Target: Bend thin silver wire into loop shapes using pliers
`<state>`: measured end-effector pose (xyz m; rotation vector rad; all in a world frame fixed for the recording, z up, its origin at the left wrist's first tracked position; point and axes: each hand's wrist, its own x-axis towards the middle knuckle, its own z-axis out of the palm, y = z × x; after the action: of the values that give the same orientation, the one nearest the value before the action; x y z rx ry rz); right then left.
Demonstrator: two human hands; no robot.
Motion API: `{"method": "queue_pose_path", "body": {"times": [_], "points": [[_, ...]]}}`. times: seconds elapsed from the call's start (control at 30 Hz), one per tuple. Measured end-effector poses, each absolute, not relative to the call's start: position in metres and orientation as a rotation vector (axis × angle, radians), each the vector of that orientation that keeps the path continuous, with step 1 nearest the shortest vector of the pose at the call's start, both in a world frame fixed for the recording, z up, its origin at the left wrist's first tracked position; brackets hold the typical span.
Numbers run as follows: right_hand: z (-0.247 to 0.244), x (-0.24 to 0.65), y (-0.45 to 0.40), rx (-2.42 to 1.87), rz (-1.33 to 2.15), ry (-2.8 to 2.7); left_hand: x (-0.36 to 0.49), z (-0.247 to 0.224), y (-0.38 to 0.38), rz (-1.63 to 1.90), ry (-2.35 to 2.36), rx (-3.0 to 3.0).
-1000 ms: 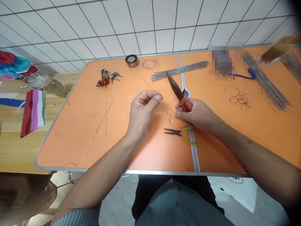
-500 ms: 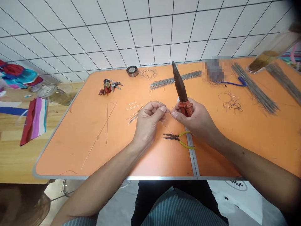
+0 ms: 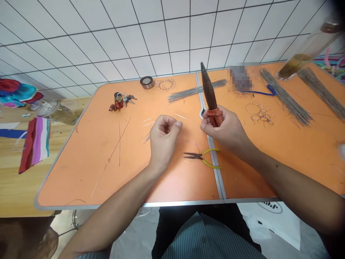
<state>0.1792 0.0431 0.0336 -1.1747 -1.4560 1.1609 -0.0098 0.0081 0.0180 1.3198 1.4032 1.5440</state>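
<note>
Around the red grips of a pair of long-nosed pliers [image 3: 208, 90], my right hand [image 3: 226, 126] is closed, the dark jaws pointing up. My left hand [image 3: 165, 138] is pinched over the orange table [image 3: 81, 154], a thin coppery wire loop [image 3: 198, 145] trailing from near its fingertips. The loop crosses yellow-handled pliers [image 3: 201, 156], which lie open below and between the hands. Short thin wires [image 3: 147, 123] lie left of my left hand, partly behind it.
Keys [image 3: 121, 100], a tape roll [image 3: 147, 82] and a wire bundle [image 3: 185, 93] sit toward the back. More wire bundles [image 3: 285, 97], small wire rings [image 3: 261, 117] and a glass bottle [image 3: 296, 64] are at the right. Two long wires [image 3: 110, 154] cross at the left.
My hands have moved apart, and the wire loop near my left hand now shows over the yellow-handled pliers. The view has shifted slightly.
</note>
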Motion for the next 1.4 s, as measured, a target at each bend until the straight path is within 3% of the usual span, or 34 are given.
{"method": "queue_pose_path", "body": {"times": [0.1,0.2,0.37,0.63,0.93,1.2,1.4], "points": [[0.034,0.184,0.043,-1.177,1.182,-1.624,-0.014,0.023,0.004,1.553,1.517,2.034],[0.039,0.185,0.039,-1.162,1.163,-1.737,-0.014,0.025,0.001,1.273,1.504,2.336],[0.048,0.184,0.036,-1.086,1.225,-1.688,-0.010,0.028,-0.002,0.997,1.405,1.884],[0.054,0.183,0.034,-1.123,1.202,-1.683,-0.003,0.029,0.002,1.047,1.090,1.132],[0.044,0.198,0.038,-1.153,1.208,-1.745,-0.006,0.038,0.006,1.183,0.989,0.812],[0.039,0.213,0.044,-1.457,0.556,-2.280,-0.017,0.045,0.011,1.279,0.988,0.787],[0.039,0.215,0.042,-1.432,0.500,-2.409,-0.020,0.047,0.013,1.285,0.937,0.744]]}}
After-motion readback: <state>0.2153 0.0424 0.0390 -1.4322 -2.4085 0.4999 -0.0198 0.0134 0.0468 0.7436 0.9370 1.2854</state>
